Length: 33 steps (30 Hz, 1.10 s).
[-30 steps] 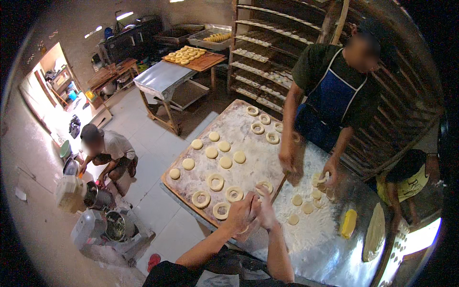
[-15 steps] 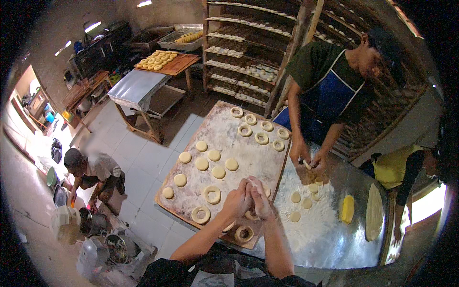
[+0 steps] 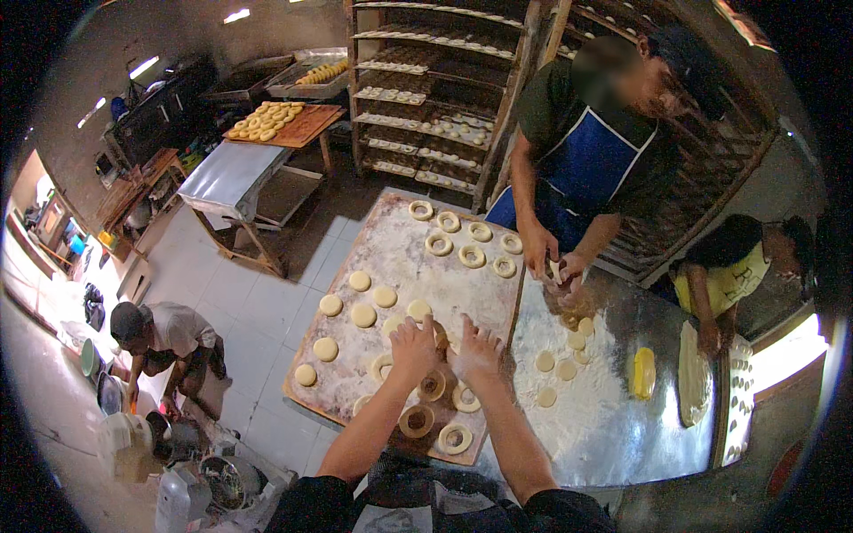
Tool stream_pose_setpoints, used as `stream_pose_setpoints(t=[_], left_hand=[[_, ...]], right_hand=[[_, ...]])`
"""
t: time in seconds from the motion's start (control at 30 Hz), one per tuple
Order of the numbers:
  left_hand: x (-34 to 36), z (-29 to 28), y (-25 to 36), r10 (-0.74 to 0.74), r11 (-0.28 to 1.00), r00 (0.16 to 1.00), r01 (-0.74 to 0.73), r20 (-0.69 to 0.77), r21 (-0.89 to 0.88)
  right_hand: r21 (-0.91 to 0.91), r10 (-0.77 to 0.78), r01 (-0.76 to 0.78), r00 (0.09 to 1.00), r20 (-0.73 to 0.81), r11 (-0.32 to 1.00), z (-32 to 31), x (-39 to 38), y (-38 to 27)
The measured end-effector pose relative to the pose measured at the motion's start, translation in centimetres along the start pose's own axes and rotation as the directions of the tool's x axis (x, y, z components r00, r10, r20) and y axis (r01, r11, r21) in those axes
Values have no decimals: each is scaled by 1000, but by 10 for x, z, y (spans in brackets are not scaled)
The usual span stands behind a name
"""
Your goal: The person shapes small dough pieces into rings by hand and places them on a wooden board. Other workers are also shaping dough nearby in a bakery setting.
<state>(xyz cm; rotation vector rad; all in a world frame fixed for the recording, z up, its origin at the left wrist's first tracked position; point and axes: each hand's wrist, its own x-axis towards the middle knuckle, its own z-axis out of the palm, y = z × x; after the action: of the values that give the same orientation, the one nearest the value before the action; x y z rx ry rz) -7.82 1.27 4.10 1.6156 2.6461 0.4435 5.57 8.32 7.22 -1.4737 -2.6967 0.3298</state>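
Observation:
My left hand (image 3: 413, 349) is over the wooden board (image 3: 324, 404), fingers apart and pointing away from me, partly covering dough discs. My right hand (image 3: 478, 355) is just beside it, fingers also spread, with a pale dough piece partly hidden at its fingertips; I cannot tell whether it touches it. Close below both hands lie several dough rings, among them one ring (image 3: 433, 417) and another nearer the edge (image 3: 469, 438). To the left are several flat dough discs, such as this disc (image 3: 362, 315). More rings (image 3: 480, 257) sit at the board's far end.
Across the metal table (image 3: 613, 453), a co-worker's hands (image 3: 553, 266) handle a small dough piece above floured discs (image 3: 545, 361). A yellow block (image 3: 643, 373) and a long dough slab (image 3: 693, 373) lie to the right. Racks (image 3: 426, 98) stand behind; a person crouches (image 3: 173, 342) at left.
My hands, pressed together half a second ago, have parted and spread over the board. The view has shifted slightly. At right, another person's arm has come to the dough slab.

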Motion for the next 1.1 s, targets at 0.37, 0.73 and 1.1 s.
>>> stream_pose_setpoints(t=[0.37, 0.73, 1.1], left_hand=[[-2, -6, -43, -231, 973, 962, 228, -146, -37], [1, -44, 24, 55, 823, 962, -195, -267, -534], [-55, 55, 295, 705, 620, 703, -551, 90, -558]], right_hand=[[199, -147, 129, 986, 74, 971, -12, 62, -39], [910, -65, 168, 986, -155, 380, -3, 24, 66], [212, 380, -355, 920, -91, 910, -34, -111, 376]])
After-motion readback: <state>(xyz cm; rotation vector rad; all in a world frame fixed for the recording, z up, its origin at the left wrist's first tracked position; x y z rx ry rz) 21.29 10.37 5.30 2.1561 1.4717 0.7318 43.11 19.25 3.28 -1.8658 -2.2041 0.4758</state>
